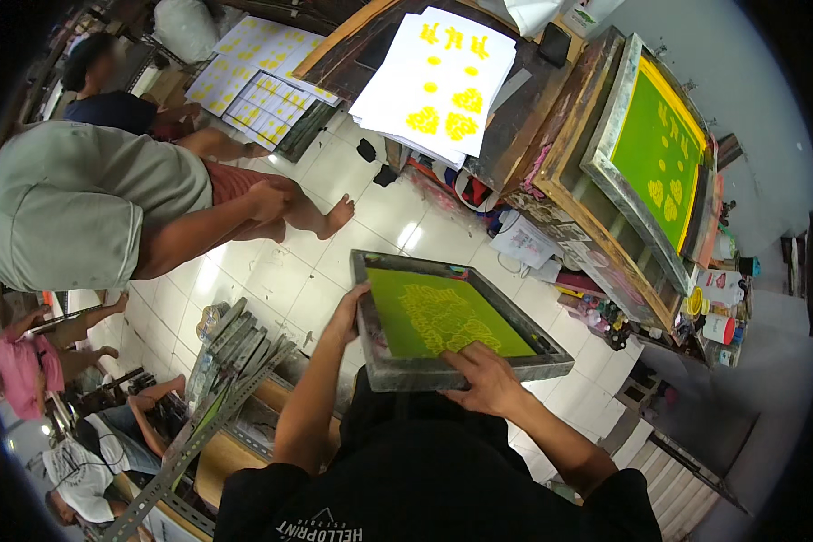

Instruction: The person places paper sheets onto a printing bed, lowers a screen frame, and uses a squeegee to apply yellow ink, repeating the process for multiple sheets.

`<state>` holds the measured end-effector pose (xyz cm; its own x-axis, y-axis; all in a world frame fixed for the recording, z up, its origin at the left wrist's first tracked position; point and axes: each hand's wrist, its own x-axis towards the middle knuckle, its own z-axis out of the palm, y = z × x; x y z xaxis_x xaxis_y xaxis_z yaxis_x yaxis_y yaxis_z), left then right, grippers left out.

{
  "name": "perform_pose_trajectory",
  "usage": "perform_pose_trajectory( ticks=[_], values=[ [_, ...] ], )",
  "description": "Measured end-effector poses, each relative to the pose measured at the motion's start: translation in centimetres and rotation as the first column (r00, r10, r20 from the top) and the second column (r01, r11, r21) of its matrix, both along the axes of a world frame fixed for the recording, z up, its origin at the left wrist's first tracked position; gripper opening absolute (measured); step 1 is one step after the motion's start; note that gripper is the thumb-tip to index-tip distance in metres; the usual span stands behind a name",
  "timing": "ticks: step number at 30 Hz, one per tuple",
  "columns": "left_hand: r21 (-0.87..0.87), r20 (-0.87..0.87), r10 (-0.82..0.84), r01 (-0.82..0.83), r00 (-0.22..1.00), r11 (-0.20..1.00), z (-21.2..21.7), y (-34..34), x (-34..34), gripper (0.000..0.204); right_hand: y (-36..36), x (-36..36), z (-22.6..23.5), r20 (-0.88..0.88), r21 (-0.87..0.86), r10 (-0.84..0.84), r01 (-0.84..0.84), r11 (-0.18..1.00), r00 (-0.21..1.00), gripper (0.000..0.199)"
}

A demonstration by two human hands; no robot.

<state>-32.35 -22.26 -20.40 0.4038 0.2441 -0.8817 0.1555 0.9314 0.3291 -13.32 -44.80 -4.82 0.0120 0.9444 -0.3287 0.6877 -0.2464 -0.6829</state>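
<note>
A silk-screen frame [557, 361] with dark, worn sides and green mesh is held tilted in front of my body. A pale yellow pattern fills the middle of its mesh [397, 312]. My left hand [345, 313] grips the frame's left side, its fingers partly hidden behind the edge. At the near side, my right hand [488, 378] is closed over the rim, with fingertips reaching onto the mesh by the pattern.
A stack of white sheets [388, 81] with yellow prints lies ahead on a table. At right, a larger green screen [650, 135] leans over a wooden bench. Several frames [235, 348] stand in a metal rack at left. People sit or stand along the left, one in a grey shirt [90, 199].
</note>
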Motion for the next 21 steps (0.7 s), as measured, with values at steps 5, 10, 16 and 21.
perform_pose_trajectory(
  ticks=[5,10,16,21],
  values=[
    [-0.129,0.07,0.297,-0.287,0.952,0.949,1.5,-1.5,-3.6,0.041,-0.4,1.2,0.2,-0.112,0.149,0.066,-0.049,0.988,0.991,0.064],
    [0.086,-0.019,0.324,-0.321,0.946,0.943,4.2,-2.5,-1.7,0.038,-1.9,6.5,-2.9,-0.274,0.08,0.132,-0.114,0.99,0.953,0.057],
    [0.449,0.016,0.448,-0.407,0.894,0.795,9.8,-6.7,4.8,0.063,-5.9,11.8,-8.0,-0.283,0.149,0.295,-0.263,0.953,0.913,0.053],
    [0.597,-0.086,0.525,-0.378,0.847,0.708,12.7,-9.2,9.9,0.082,-7.5,14.4,-11.5,-0.271,0.187,0.358,-0.316,0.93,0.894,0.047]
  ],
)
